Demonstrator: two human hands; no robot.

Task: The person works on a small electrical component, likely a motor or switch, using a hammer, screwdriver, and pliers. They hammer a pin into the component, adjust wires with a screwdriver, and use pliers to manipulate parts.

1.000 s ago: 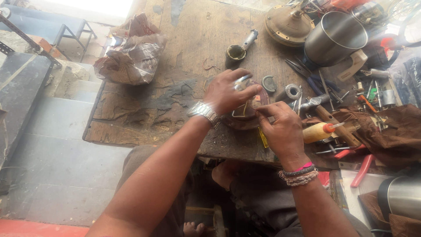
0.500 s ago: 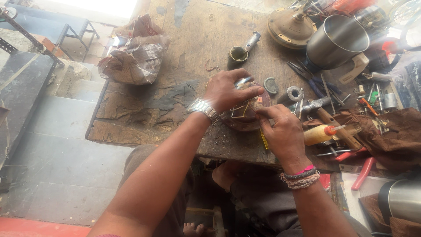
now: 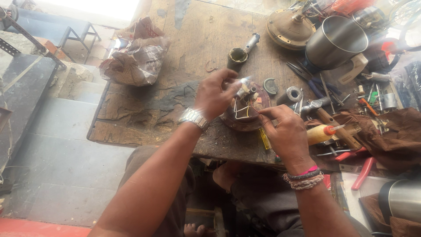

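The right hand is nearest, and its fingers pinch shut on a thin wire at the edge of a round brown motor part that sits on the worn wooden worktop close to the near edge. The left hand has its fingers curled on the top of the same motor part. Farther back stand a small dirty cup, a crumpled paper bag and a shiny steel pot.
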